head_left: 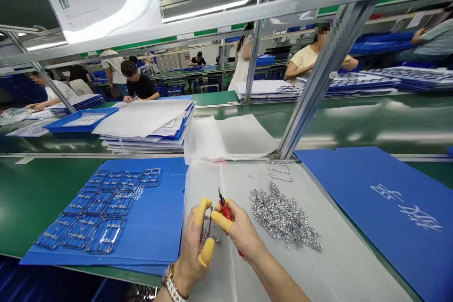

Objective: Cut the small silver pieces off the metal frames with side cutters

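Note:
Yellow finger cots cover several fingertips on both hands. My left hand [194,238], with a watch at the wrist, is closed on a small metal frame [209,226] held on edge above the grey work mat [244,264]. Red-handled nippers [225,210] sit in my right hand [244,231], their dark jaws pointing up and away. A yellow-covered finger of that hand is close to the frame; whether it touches is hard to tell. Some small silver pieces lie under my left hand. To the right spreads a heap of small silver metal pieces [283,217].
Several metal frames [95,217] lie in rows on a blue sheet [152,226] at left. A bare metal frame [279,171] rests beyond the heap. Another blue sheet [389,198] is at right. Behind stand stacked sheets [141,120] and a slanted metal post [311,80]. Co-workers sit farther back.

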Demonstrator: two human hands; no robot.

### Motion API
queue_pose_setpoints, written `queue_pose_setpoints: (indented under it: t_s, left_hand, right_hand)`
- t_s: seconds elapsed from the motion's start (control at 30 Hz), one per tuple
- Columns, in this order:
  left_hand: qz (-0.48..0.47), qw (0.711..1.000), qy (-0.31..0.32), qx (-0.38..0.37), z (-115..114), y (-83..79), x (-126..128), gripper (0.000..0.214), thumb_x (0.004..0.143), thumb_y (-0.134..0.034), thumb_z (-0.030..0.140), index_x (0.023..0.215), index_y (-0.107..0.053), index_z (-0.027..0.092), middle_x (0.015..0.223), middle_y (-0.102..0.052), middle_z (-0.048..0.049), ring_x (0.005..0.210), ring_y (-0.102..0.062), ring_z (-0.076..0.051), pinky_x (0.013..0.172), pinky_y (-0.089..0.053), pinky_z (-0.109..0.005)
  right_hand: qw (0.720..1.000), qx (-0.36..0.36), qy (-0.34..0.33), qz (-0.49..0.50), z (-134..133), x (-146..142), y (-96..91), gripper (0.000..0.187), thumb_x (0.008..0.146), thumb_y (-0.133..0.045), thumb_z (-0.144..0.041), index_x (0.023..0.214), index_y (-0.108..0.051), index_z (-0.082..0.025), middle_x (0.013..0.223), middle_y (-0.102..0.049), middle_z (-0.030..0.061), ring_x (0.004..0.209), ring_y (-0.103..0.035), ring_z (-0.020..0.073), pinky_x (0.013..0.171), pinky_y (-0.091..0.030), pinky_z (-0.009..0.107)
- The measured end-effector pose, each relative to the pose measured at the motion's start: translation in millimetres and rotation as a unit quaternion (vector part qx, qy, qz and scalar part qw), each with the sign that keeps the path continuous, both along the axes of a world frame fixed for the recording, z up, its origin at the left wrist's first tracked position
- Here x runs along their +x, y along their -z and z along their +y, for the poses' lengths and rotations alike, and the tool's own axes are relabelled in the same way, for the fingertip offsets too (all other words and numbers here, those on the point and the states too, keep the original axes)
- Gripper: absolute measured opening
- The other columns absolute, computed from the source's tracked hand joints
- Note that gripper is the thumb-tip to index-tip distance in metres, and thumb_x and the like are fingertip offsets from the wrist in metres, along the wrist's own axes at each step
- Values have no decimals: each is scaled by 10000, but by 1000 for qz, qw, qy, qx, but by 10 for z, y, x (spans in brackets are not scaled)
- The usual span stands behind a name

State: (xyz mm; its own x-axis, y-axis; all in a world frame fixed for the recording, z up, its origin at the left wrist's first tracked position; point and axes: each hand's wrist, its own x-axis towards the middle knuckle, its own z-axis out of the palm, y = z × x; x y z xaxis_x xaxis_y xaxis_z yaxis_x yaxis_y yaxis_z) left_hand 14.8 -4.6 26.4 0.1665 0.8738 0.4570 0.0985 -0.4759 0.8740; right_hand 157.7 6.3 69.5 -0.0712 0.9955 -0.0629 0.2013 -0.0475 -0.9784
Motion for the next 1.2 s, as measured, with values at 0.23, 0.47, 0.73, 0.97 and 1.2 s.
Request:
queue_pose_setpoints:
  t_s: [0.23, 0.47, 0.73, 0.97, 1.2]
  left_hand:
    - [165, 979, -69, 96, -28, 18, -19, 765, 789, -560, 496, 1436, -233, 254, 1516, -173, -116, 1370, -142, -350, 1087, -137, -554]
    - [-376, 846, 28, -377, 95, -75, -98, 644, 843, -389, 599, 1399, -294, 289, 1358, -456, -135, 1124, -538, -330, 924, -402, -524]
    - [-468, 776, 66, -417, 169, -99, -181, 537, 866, -386, 559, 1163, -579, 155, 1204, -595, -143, 935, -632, -279, 830, -470, -451]
    - [-398, 837, -13, -374, 67, -33, -155, 635, 840, -349, 635, 1175, -604, 159, 1175, -630, -126, 975, -599, -234, 880, -429, -358]
    - [-373, 852, 4, -367, 26, 0, -103, 613, 850, -354, 612, 1171, -616, 161, 1159, -642, -120, 1026, -574, -254, 921, -397, -380]
  right_hand:
    - [995, 50, 41, 78, 59, -14, 97, 187, 758, -587, -346, 808, -490, -193, 682, -510, -30, 565, -463, 104, 545, -402, 236]
    - [853, 460, -103, -223, -150, -206, 208, 223, 783, -398, -62, 891, -540, -196, 793, -591, 50, 721, -520, 175, 731, -452, 355]
    - [837, 417, -185, -303, -341, -316, 262, 423, 742, -502, -131, 1164, -483, -143, 1035, -606, 126, 931, -541, 244, 841, -444, 419]
    - [894, 166, -129, -396, -156, -199, 14, 350, 788, -532, -262, 1131, -556, -194, 928, -648, 87, 882, -597, 240, 769, -455, 370]
    - [883, 93, -162, -431, -99, -252, -108, 197, 782, -531, -314, 919, -611, -198, 915, -667, 79, 832, -617, 229, 682, -423, 305]
